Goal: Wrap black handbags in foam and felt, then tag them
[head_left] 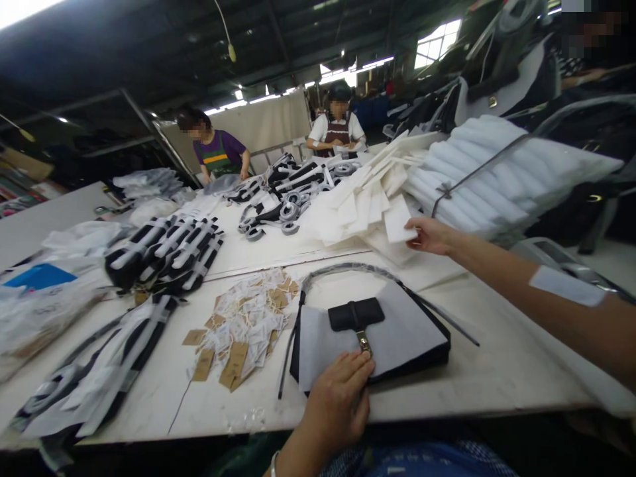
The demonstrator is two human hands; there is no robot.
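Pinching one sheet (399, 218) in right hand (428, 236), touching one handbag (405, 334), clasp (364, 341) nearward, long axis crosswise, with left hand (339, 396), grip unclear.

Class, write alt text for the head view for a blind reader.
A person's left hand rests at a black handbag's gold metal clasp; the right hand pinches one flat white sheet in a pile. Brown and white tags lie left of the bag on a white table; two people work beyond.
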